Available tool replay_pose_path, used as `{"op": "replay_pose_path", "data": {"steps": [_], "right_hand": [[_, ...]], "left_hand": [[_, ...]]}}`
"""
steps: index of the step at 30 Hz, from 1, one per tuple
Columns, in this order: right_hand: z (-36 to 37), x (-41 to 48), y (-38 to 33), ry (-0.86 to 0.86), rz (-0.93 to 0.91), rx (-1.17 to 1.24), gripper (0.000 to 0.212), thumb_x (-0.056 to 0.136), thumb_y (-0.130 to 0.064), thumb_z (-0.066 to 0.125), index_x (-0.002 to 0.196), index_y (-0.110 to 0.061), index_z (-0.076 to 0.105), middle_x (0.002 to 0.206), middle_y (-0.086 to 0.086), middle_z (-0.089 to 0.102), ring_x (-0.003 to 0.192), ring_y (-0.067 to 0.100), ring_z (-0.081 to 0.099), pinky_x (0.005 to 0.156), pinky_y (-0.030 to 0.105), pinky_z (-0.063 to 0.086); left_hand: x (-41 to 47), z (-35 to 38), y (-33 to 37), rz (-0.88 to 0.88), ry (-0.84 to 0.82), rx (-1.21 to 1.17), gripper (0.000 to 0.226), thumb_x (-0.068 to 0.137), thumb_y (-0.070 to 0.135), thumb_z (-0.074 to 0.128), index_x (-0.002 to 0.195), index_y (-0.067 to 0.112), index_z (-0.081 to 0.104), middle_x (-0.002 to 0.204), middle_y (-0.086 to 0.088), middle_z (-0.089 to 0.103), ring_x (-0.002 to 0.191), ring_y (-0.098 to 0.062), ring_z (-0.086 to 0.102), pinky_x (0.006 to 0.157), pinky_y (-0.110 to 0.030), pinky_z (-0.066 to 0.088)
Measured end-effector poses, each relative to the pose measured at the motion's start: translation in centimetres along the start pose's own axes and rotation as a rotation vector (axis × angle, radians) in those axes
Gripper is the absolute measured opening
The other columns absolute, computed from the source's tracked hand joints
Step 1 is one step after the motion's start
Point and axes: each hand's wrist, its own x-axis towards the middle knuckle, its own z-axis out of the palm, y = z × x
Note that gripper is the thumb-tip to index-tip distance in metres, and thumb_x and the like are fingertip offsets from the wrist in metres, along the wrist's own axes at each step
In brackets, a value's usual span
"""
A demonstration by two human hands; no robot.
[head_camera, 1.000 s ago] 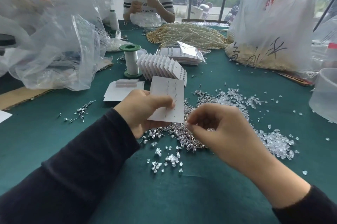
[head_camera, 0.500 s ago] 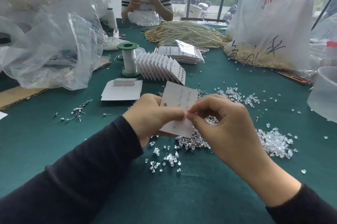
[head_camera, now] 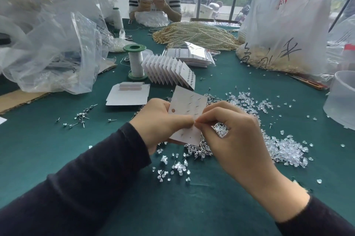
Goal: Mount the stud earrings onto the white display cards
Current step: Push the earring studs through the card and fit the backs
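holding a card (head_camera: 189, 105) above the worktop (head_camera: 57, 149), the left hand (head_camera: 161, 120) curls round its left edge. the right hand (head_camera: 230, 132) pinches at its middle, probably on a stud, too small to see. the card looks light and bendy; brace it close to the pinch.

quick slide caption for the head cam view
Left hand holds a white display card while the right hand pinches at it, above loose stud earrings on a green table.
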Motion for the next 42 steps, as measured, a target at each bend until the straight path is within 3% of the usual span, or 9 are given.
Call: {"op": "replay_pose_path", "data": {"steps": [9, 15, 18, 22, 24, 27, 32, 38, 42], "right_hand": [[0.3, -0.4, 0.2, 0.019, -0.041, -0.041, 0.01, 0.07, 0.003, 0.075, 0.072, -0.007, 0.072, 0.074, 0.0, 0.066, 0.07, 0.007, 0.057, 0.067, 0.012, 0.044], [0.5, -0.5, 0.0, 0.016, -0.047, -0.046, 0.008, 0.071, 0.002, 0.074, 0.072, -0.005, 0.073, 0.072, 0.002, 0.065, 0.064, 0.012, 0.06, 0.063, 0.019, 0.046], [0.5, -0.5, -0.2, 0.016, -0.052, -0.05, 0.006, 0.072, 0.001, 0.07, 0.071, -0.005, 0.073, 0.07, 0.002, 0.064, 0.062, 0.013, 0.059, 0.061, 0.022, 0.045], [0.5, -0.4, -0.2, 0.004, -0.045, -0.032, 0.009, 0.071, 0.004, 0.07, 0.07, -0.005, 0.073, 0.069, 0.002, 0.063, 0.062, 0.011, 0.057, 0.059, 0.018, 0.044], [0.4, -0.3, -0.2, -0.013, -0.034, -0.022, 0.01, 0.07, 0.004, 0.069, 0.071, -0.005, 0.073, 0.069, 0.001, 0.063, 0.063, 0.009, 0.055, 0.059, 0.011, 0.042], [0.2, -0.1, -0.2, -0.051, -0.011, -0.013, 0.012, 0.069, 0.005, 0.071, 0.071, -0.006, 0.073, 0.069, 0.0, 0.063, 0.068, 0.009, 0.055, 0.06, 0.013, 0.043], [-0.5, 0.1, -0.2, -0.049, -0.004, -0.057, 0.01, 0.072, 0.0, 0.073, 0.075, -0.01, 0.075, 0.074, -0.002, 0.067, 0.065, 0.006, 0.059, 0.067, 0.01, 0.045], [-0.7, -0.1, -0.4, -0.018, 0.01, -0.052, 0.005, 0.074, -0.002, 0.071, 0.075, -0.008, 0.071, 0.074, 0.0, 0.067, 0.068, 0.01, 0.061, 0.066, 0.02, 0.048], [-0.6, -0.1, -0.5, -0.005, -0.004, -0.051, 0.007, 0.073, -0.001, 0.071, 0.073, -0.008, 0.07, 0.073, 0.001, 0.066, 0.066, 0.011, 0.06, 0.066, 0.02, 0.047]], "left_hand": [[0.0, 0.2, -0.2, 0.011, -0.012, 0.011, 0.019, 0.074, -0.01, 0.061, 0.066, 0.006, 0.067, 0.055, -0.003, 0.069, 0.048, -0.014, 0.065, 0.043, -0.019, 0.05], [0.1, 0.1, -0.4, 0.053, -0.002, 0.065, 0.014, 0.073, -0.009, 0.061, 0.072, 0.002, 0.069, 0.065, -0.007, 0.071, 0.057, -0.017, 0.067, 0.054, -0.024, 0.055], [0.1, 0.1, -0.3, 0.076, 0.013, 0.072, 0.017, 0.071, -0.008, 0.061, 0.064, 0.005, 0.068, 0.062, -0.004, 0.07, 0.056, -0.016, 0.067, 0.053, -0.024, 0.055], [-0.2, 0.2, -0.1, 0.079, -0.008, 0.073, 0.005, 0.064, -0.003, 0.068, 0.065, 0.002, 0.069, 0.064, -0.007, 0.069, 0.058, -0.016, 0.065, 0.055, -0.025, 0.055], [-0.3, 0.3, -0.1, 0.088, -0.009, 0.083, 0.015, 0.054, 0.008, 0.069, 0.066, -0.001, 0.069, 0.065, -0.008, 0.068, 0.059, -0.016, 0.064, 0.057, -0.027, 0.054], [-0.3, 0.4, -0.3, 0.079, 0.003, 0.079, 0.029, 0.05, 0.011, 0.066, 0.073, -0.007, 0.067, 0.073, -0.015, 0.066, 0.065, -0.021, 0.063, 0.065, -0.033, 0.053], [-0.4, 0.5, -0.1, 0.015, -0.028, 0.026, 0.008, 0.066, -0.004, 0.067, 0.07, 0.003, 0.068, 0.062, -0.007, 0.07, 0.055, -0.018, 0.067, 0.048, -0.023, 0.052], [-0.6, 0.7, 0.2, 0.005, -0.006, -0.023, 0.017, 0.075, -0.01, 0.057, 0.065, 0.004, 0.063, 0.051, -0.003, 0.066, 0.045, -0.014, 0.063, 0.041, -0.018, 0.046], [-0.5, 0.6, 0.2, 0.01, -0.012, -0.027, 0.018, 0.075, -0.009, 0.057, 0.065, 0.004, 0.064, 0.052, -0.003, 0.066, 0.045, -0.014, 0.063, 0.041, -0.019, 0.047]]}}
